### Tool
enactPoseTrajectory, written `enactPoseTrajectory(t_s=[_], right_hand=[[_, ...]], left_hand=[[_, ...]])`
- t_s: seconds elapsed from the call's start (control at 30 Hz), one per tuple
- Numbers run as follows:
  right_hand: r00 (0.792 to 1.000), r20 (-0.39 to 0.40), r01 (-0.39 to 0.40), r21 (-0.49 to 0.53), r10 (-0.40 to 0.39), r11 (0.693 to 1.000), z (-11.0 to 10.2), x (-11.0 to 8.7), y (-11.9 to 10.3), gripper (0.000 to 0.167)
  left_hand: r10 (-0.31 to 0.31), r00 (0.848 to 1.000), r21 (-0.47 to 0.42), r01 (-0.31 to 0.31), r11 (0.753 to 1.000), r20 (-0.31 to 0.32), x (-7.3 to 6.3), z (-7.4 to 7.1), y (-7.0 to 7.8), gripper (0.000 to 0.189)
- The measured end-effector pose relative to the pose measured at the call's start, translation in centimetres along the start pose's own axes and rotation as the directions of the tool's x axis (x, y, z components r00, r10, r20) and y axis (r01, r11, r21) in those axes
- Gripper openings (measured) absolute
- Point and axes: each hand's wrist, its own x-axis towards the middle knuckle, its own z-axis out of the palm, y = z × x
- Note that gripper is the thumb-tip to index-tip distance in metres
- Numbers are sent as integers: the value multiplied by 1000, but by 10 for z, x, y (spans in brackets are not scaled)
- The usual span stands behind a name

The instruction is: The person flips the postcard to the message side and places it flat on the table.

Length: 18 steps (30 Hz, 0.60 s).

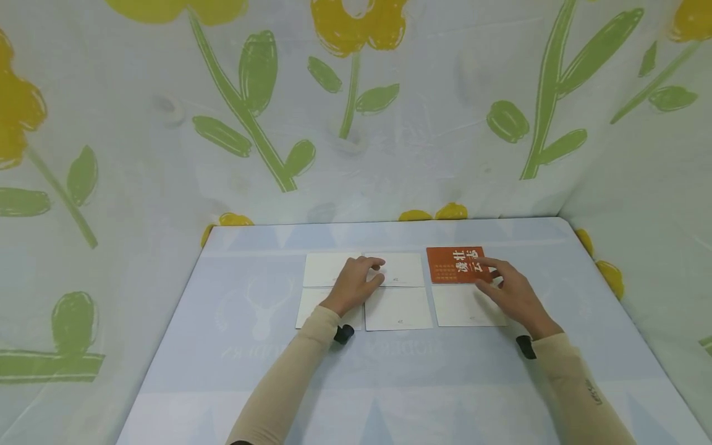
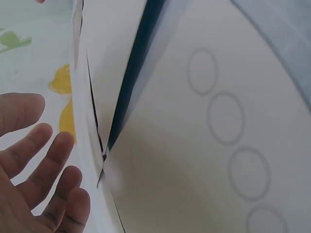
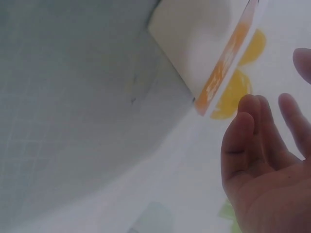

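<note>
Several white cards lie face up in two rows on the table, among them the upper middle card [image 1: 396, 270] and the lower middle card [image 1: 398, 309]. At the right end of the upper row is an orange-red card [image 1: 445, 264] with white characters, and a white card [image 1: 467, 306] lies right below it. My left hand [image 1: 356, 281] hovers over the left cards, partly hiding them, its fingers loosely bent and holding nothing. The right hand [image 1: 512, 293] hangs at the red card's right edge, overlapping it in the head view; its relaxed fingers [image 3: 240, 141] hold nothing.
A pale blue patterned tablecloth [image 1: 233, 364] covers the table. Behind and beside it hang white curtains [image 1: 423, 123] printed with yellow flowers and green leaves. Each wrist carries a black strap piece, such as the one [image 1: 525, 347] on the right.
</note>
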Motion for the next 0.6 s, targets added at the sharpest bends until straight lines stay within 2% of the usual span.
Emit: enactPoseTrajectory(t_s=[0.33, 0.6], right_hand=[[999, -13, 37, 14, -37, 999, -2, 3, 1, 56], [1000, 5, 7, 25, -7, 1000, 0, 4, 0, 59]], left_hand=[[-2, 1000, 16, 2, 1000, 14, 3, 3, 4, 36], [-5, 1000, 18, 4, 1000, 26, 6, 5, 3, 35]])
